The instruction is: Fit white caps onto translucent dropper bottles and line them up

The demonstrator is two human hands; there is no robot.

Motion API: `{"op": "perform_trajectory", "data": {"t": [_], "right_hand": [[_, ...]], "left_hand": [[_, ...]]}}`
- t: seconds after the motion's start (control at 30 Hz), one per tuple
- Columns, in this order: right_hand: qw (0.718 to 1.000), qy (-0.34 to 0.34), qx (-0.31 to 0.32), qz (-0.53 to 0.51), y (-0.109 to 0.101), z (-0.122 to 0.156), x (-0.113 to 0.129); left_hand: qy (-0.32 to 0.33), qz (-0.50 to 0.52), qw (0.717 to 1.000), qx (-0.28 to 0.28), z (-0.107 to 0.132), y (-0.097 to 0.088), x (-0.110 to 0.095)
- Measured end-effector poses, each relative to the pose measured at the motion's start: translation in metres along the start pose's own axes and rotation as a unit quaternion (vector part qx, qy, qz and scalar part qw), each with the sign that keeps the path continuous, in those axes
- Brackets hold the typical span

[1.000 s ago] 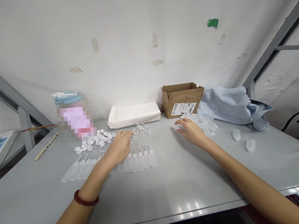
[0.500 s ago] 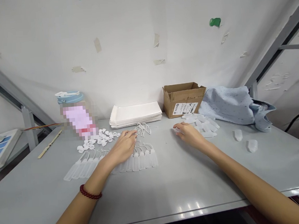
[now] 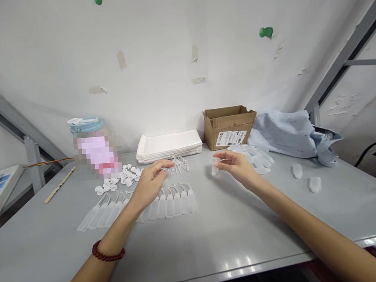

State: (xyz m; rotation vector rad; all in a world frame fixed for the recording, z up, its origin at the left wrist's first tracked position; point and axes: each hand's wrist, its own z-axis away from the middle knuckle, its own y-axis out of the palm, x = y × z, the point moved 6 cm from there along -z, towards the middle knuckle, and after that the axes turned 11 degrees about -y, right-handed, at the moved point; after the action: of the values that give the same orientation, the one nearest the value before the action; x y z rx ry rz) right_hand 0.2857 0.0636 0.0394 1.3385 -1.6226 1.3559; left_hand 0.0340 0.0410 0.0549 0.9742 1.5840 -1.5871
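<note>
My right hand pinches a small translucent plastic sleeve just above the table. Behind it lies a pile of similar translucent sleeves. My left hand is curled, thumb and forefinger close together beside a tangle of white cords; something thin and pale may be between the fingertips, too small to make out. Below that hand runs a row of translucent sleeves with looped cords, partly hidden by the left wrist. Small white plastic pieces are scattered left of the left hand.
At the back stand a stack of white paper-like sheets and a cardboard box. Pale blue cloth lies at right, near two loose sleeves. On the left are a blue-lidded container and a thin stick.
My right hand has lifted slightly and now shows a translucent sleeve in its fingers. The left hand has risen a little from the cords, its fingers curling in.
</note>
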Motion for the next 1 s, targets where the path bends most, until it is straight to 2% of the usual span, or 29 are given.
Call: {"op": "perform_trajectory", "data": {"t": [0.07,0.13,0.2,0.3,0.57,0.83,1.0], "right_hand": [[0.998,0.024,0.007,-0.063,0.004,0.004,0.001],[0.993,0.036,0.015,-0.115,0.009,0.006,0.001],[0.983,0.041,0.023,-0.176,0.014,0.008,0.002],[0.958,0.057,0.035,-0.278,0.022,0.012,0.004],[0.925,0.096,0.103,-0.353,0.044,0.024,0.013],[0.912,0.096,0.141,-0.373,0.054,0.033,0.018],[0.911,0.075,0.176,-0.365,0.059,0.035,0.023]], "left_hand": [[-0.041,0.146,0.986,0.064,0.006,0.01,-0.004],[-0.061,0.258,0.957,0.119,0.012,0.021,-0.008],[-0.077,0.317,0.933,0.153,0.017,0.031,-0.011],[-0.095,0.343,0.917,0.177,0.02,0.041,-0.011],[-0.095,0.389,0.897,0.187,0.022,0.047,-0.012],[-0.129,0.445,0.872,0.158,0.019,0.046,-0.008],[-0.138,0.45,0.871,0.142,0.018,0.046,-0.005]]}}
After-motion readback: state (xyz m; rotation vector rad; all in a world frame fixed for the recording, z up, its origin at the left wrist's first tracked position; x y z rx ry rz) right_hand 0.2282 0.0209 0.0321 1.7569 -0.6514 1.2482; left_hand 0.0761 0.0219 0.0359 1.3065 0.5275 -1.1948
